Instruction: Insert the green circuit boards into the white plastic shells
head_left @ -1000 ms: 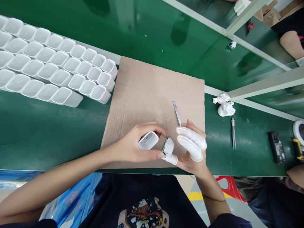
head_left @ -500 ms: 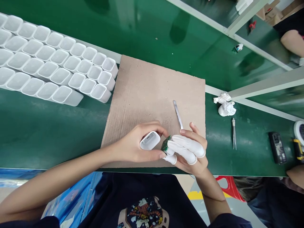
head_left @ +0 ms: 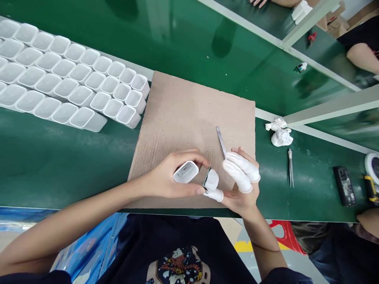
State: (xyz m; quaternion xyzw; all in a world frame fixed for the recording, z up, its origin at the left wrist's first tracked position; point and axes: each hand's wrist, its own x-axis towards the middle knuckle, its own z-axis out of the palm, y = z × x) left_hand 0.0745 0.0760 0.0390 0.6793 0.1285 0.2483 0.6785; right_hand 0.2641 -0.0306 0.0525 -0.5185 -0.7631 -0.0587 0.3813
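Observation:
My left hand (head_left: pixel 166 179) is wrapped around a small white plastic charger housing (head_left: pixel 186 172), its port end facing up, over the near part of a brown cardboard sheet (head_left: pixel 189 110). My right hand (head_left: pixel 238 183), with white finger cots on several fingers, pinches a small green circuit board (head_left: pixel 206 177) held edge-on at the housing's open side. The thumb and forefinger grip the board; the other fingers are raised. Metal tweezers (head_left: pixel 220 141) lie on the cardboard just beyond my right hand.
Rows of empty white housings (head_left: pixel 68 83) lie on the green bench at the left. To the right sit a crumpled white wad (head_left: pixel 280 133), a second pair of tweezers (head_left: pixel 290 166), a black part (head_left: pixel 343 184) and a tape roll (head_left: pixel 372 165). Another person's arm (head_left: pixel 361 55) shows at far right.
The green board has turned from tilted flat half a second ago to edge-on against the housing. My right fingers have lifted and spread a little. The left hand stays in place.

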